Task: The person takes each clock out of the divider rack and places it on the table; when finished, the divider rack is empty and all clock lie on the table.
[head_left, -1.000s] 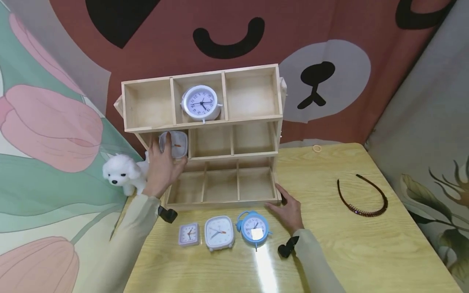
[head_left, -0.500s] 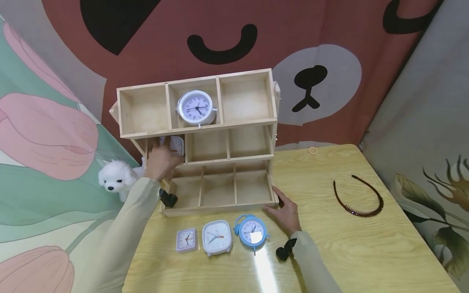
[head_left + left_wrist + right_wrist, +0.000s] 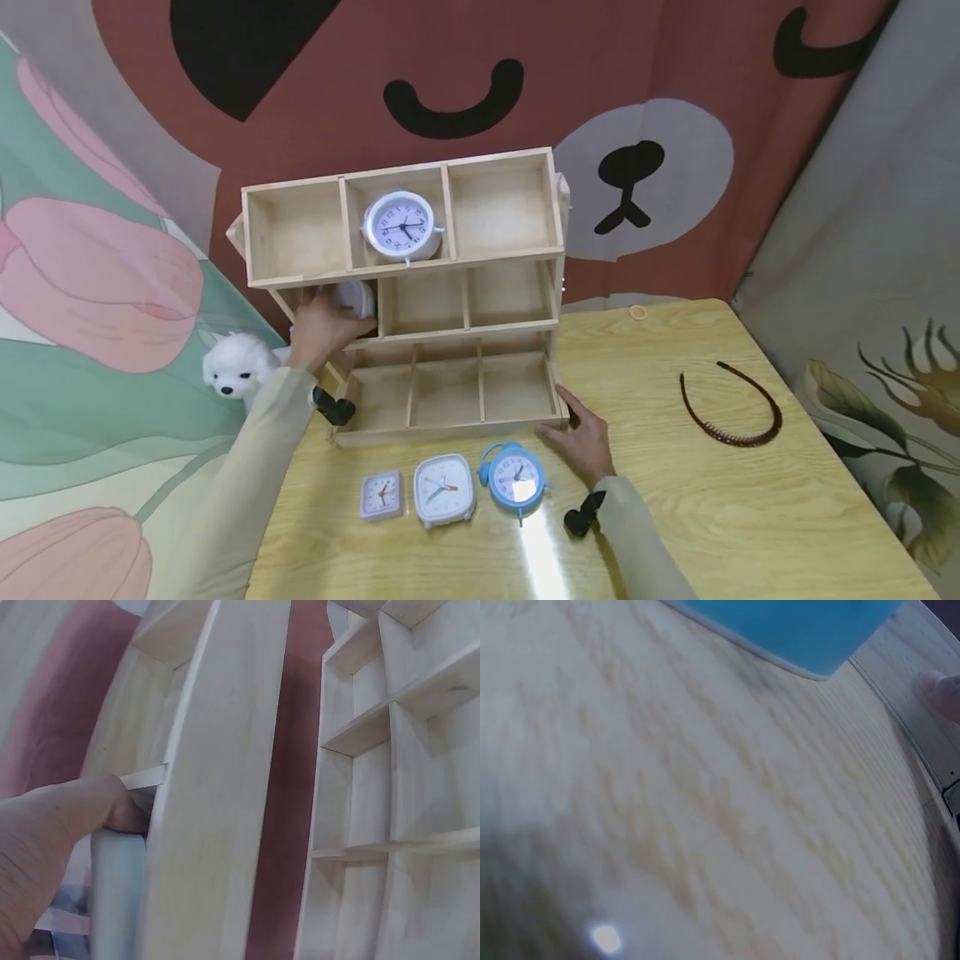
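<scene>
In the head view a tiered wooden shelf [image 3: 450,432] stands on the table, with three compartments per tier. My left hand [image 3: 322,330] reaches into the middle tier's left compartment and holds a pale square clock [image 3: 356,298], its thumb at the lower right. The upper tier and my fingers partly hide that clock. The left wrist view shows the clock's pale side [image 3: 120,889] under the hand [image 3: 56,840]. My right hand [image 3: 585,433] grips the bottom tier's right front corner, thumb in front, fingers along the side. In the top middle compartment sits a round white clock [image 3: 402,225].
In front of the shelf stand a small lilac clock [image 3: 381,495], a white square clock [image 3: 444,490] and a blue alarm clock [image 3: 516,478]. A white toy dog [image 3: 238,367] is at the left. A dark headband [image 3: 738,437] and a small ring [image 3: 637,312] lie right.
My left hand has pushed the pale clock farther back into the left compartment, and its face is now more hidden. The right hand stays at the shelf corner. The head view has shifted slightly.
</scene>
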The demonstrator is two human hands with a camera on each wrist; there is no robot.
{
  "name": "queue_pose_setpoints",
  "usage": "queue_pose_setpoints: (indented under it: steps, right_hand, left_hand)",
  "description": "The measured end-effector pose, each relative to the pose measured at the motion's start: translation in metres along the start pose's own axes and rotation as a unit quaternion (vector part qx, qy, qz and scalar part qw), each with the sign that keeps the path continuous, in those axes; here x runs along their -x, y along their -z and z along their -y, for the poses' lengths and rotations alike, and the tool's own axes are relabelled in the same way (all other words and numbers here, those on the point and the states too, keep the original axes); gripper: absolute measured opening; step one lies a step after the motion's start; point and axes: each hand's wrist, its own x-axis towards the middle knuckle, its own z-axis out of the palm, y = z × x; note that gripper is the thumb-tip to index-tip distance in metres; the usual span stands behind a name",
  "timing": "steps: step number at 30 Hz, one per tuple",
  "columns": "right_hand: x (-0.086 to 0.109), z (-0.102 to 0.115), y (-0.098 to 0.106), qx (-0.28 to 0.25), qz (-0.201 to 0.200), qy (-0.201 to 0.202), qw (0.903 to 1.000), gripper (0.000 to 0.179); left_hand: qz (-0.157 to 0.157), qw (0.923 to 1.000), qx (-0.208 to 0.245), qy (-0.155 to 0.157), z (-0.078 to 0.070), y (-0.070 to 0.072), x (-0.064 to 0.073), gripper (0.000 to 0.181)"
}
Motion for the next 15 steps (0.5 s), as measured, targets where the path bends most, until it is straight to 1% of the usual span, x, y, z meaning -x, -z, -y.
queue_pose_setpoints:
  steps: [1,4,6,8,11,15]
  right_hand:
    - [0.000,0.000,0.000,-0.002,0.000,0.000,1.0000,0.083]
    - [0.000,0.001,0.001,-0.003,-0.001,0.006,1.0000,0.083]
    - [-0.001,0.000,0.002,-0.003,-0.003,0.011,0.9999,0.083]
    - [-0.001,0.000,0.002,0.002,-0.003,0.012,0.9999,0.083]
    - [-0.002,0.000,0.002,0.005,-0.001,0.006,1.0000,0.083]
    - [-0.001,0.000,0.000,-0.001,0.003,-0.001,1.0000,0.083]
  left_hand:
    - [-0.003,1.0000,0.006,0.004,0.000,0.002,0.001,0.093]
    - [-0.012,0.9996,0.024,-0.003,-0.002,0.010,0.003,0.091]
    - [-0.016,0.9989,0.040,-0.019,-0.002,0.014,0.004,0.090]
    - [-0.013,0.9982,0.048,-0.032,-0.002,0.016,0.005,0.090]
    - [-0.011,0.9978,0.049,-0.043,0.000,0.018,0.007,0.089]
    - [-0.004,0.9972,0.055,-0.049,0.000,0.021,0.010,0.087]
